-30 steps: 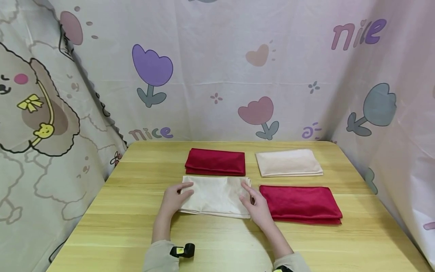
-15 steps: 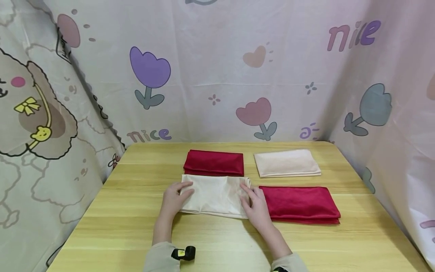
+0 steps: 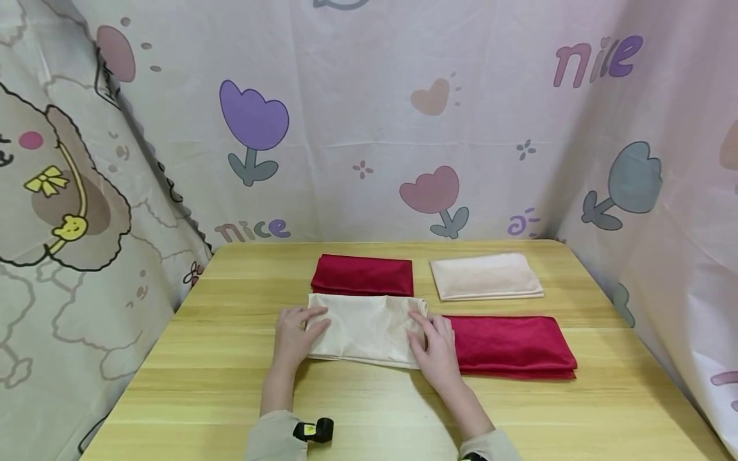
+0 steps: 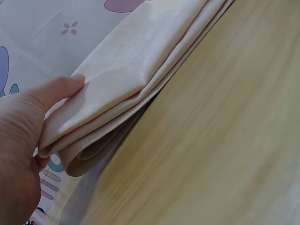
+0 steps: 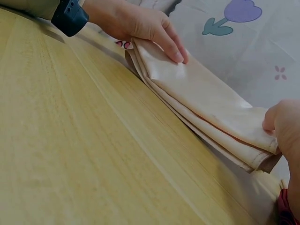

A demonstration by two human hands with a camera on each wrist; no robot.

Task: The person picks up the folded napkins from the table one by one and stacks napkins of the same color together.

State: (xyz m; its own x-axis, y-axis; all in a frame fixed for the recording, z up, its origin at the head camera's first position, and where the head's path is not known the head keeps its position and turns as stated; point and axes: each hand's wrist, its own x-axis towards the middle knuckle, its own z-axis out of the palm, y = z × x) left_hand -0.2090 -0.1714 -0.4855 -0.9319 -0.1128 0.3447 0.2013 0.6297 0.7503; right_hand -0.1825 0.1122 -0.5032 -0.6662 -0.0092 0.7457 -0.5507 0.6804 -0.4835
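A folded cream satin cloth (image 3: pixel 363 330) lies level between both hands in the head view. My left hand (image 3: pixel 293 336) grips its left end, thumb and finger on the top face in that view; the left wrist view has the thumb over the folded layers (image 4: pixel 108 79). At the right end my right hand (image 3: pixel 435 349) holds the cloth the same way, only partly visible in the right wrist view. The stacked folds seem slightly off the table, with shadow beneath. Its far edge overlaps the near edge of a folded dark red cloth (image 3: pixel 363 274).
Another red folded cloth (image 3: pixel 513 344) lies just right of my right hand. Behind it is a pale folded cloth (image 3: pixel 487 276). All are on a wooden table (image 3: pixel 202 384), with a printed curtain (image 3: pixel 346 128) along the back and sides.
Both hands have shifted the cream cloth slightly up and away, so its far edge now covers the near edge of the red cloth behind. The camera view has drifted a little.
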